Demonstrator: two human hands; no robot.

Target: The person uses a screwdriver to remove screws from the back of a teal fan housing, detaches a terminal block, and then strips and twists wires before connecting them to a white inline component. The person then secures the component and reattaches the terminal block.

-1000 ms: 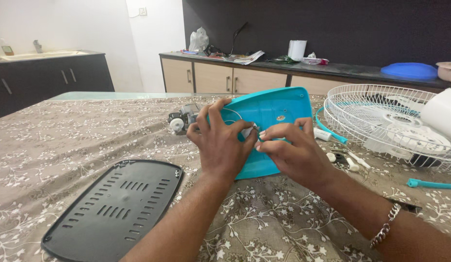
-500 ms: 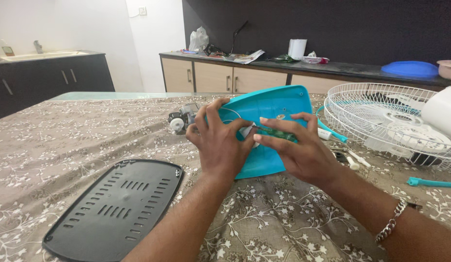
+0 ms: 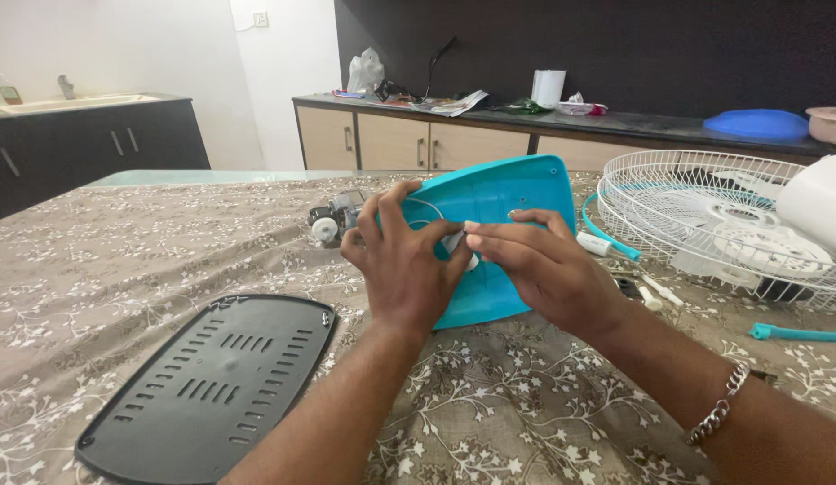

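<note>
A turquoise plastic fan base cover (image 3: 503, 202) stands tilted on the table, its inner side towards me. My left hand (image 3: 402, 265) grips its left edge, fingers curled over the rim. My right hand (image 3: 539, 265) reaches in from the right and pinches a small white part (image 3: 457, 242) with thin white wires against the cover's inside. The two hands touch at the fingertips. A small grey motor unit (image 3: 335, 218) sits just behind my left hand.
A black vented base plate (image 3: 207, 382) lies at the front left on the flowered tablecloth. A white wire fan guard (image 3: 705, 224) and a white fan body (image 3: 818, 207) are at the right, with turquoise parts (image 3: 795, 333) and small pieces nearby. Cabinets stand behind.
My right hand has shifted slightly left and lower on the cover's inside, fingers closing on the small white part. My left hand keeps its grip on the cover.
</note>
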